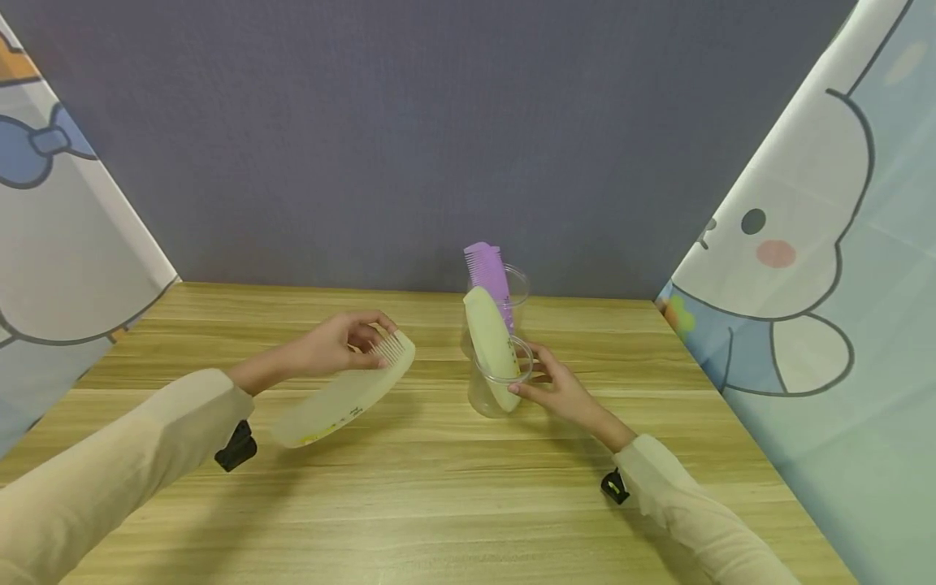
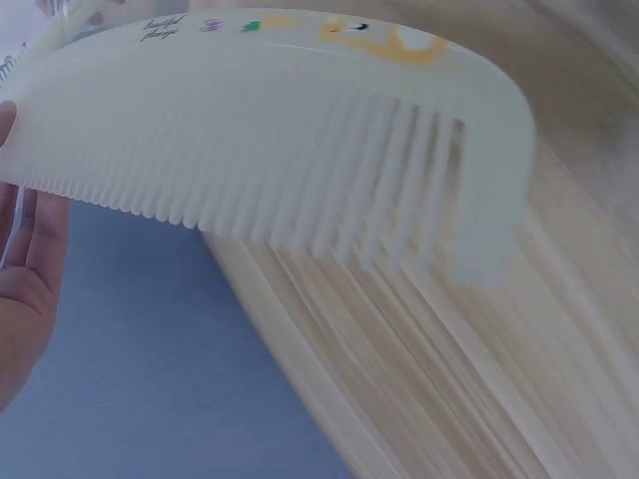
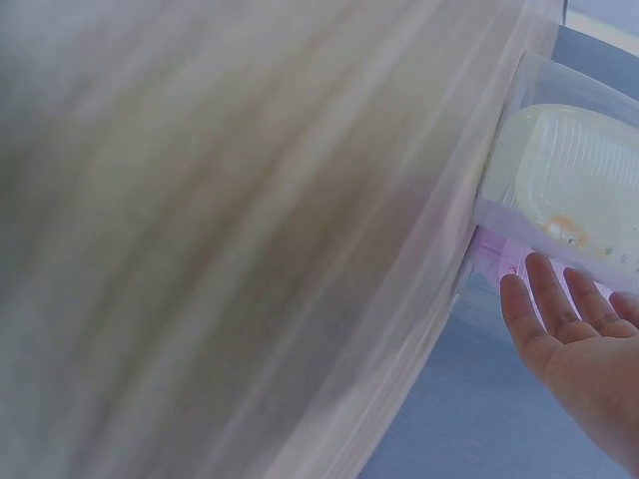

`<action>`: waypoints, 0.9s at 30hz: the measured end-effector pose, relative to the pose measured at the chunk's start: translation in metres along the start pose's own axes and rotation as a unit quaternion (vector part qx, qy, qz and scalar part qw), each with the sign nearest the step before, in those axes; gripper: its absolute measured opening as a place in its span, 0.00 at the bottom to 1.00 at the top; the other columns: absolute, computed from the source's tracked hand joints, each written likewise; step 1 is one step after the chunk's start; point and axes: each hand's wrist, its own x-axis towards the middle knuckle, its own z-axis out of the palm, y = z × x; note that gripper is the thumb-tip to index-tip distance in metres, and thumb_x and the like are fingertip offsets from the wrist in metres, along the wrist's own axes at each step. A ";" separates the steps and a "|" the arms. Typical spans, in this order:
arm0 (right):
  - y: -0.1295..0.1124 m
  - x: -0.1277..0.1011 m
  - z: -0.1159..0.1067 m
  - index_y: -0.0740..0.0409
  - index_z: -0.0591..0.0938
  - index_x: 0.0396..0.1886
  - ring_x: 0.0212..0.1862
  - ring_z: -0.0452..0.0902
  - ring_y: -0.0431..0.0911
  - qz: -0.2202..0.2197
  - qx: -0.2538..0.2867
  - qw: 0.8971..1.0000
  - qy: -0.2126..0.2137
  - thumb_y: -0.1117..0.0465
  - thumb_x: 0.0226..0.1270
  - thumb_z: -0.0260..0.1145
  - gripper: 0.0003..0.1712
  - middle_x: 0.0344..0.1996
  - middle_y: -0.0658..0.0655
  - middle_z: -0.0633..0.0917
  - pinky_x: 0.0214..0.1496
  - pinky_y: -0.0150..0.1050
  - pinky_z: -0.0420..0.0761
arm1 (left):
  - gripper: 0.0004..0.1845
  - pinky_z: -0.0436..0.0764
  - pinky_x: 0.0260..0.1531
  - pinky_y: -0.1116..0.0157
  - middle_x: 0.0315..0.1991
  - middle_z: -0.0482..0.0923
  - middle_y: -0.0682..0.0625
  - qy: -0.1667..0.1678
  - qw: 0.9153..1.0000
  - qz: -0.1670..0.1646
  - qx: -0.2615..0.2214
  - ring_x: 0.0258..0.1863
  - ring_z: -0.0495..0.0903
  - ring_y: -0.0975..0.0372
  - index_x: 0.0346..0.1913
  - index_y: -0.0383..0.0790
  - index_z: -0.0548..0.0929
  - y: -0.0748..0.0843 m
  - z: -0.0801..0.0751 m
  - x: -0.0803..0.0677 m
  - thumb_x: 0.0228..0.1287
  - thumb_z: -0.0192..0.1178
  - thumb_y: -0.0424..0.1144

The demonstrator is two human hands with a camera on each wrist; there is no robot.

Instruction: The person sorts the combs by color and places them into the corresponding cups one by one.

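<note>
A: Left to right, we log the left hand point(image 1: 344, 345) pinching a cream comb point(image 1: 342, 399) above the table point(image 1: 439, 504).

B: Noted. Right hand point(image 1: 559, 390), fingers straight, touches the near cup point(image 1: 499, 382) holding another cream comb point(image 1: 491, 343); purple comb point(image 1: 488, 272) in the cup behind point(image 1: 515, 286).

Counter point(image 1: 453, 487): wood-grain top, light, smooth, slight sheen.
Cream comb point(image 1: 344, 398) at 9 o'clock of cup: plastic, milky, smooth, small print on spine.
Clear cup point(image 1: 497, 382): transparent plastic, glossy.
Second cream comb point(image 1: 491, 345) inside: same matt plastic.
Purple comb point(image 1: 488, 272) at 12 o'clock: plastic, smooth.
Sleeves point(image 1: 110, 471): soft beige cloth.
Back wall point(image 1: 439, 138): matt grey.
Side curtains point(image 1: 819, 244): printed cloth.
</note>
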 end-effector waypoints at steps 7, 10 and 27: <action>0.001 0.000 0.000 0.69 0.58 0.65 0.54 0.71 0.66 -0.002 0.000 1.000 -0.001 0.67 0.58 0.65 0.38 0.58 0.72 0.69 0.54 0.57 0.74 | 0.22 0.80 0.30 0.67 0.38 0.82 0.41 0.064 0.998 -0.012 -0.027 0.30 0.80 0.62 0.51 0.34 0.71 0.008 0.004 0.008 0.53 0.64 0.31; 0.011 0.002 0.000 0.67 0.58 0.66 0.54 0.71 0.65 -0.006 0.000 1.000 0.001 0.66 0.58 0.65 0.38 0.58 0.71 0.69 0.54 0.57 0.74 | 0.22 0.81 0.32 0.67 0.39 0.82 0.41 0.092 0.995 -0.014 -0.037 0.31 0.80 0.62 0.51 0.36 0.71 0.011 0.006 0.011 0.53 0.64 0.31; 0.036 0.006 0.003 0.59 0.60 0.66 0.53 0.72 0.60 -0.028 -0.010 0.999 0.019 0.62 0.56 0.67 0.39 0.56 0.65 0.73 0.53 0.54 0.75 | 0.21 0.82 0.30 0.69 0.41 0.80 0.32 0.238 0.963 0.076 -0.100 0.32 0.81 0.70 0.51 0.31 0.71 0.029 0.021 0.030 0.53 0.63 0.27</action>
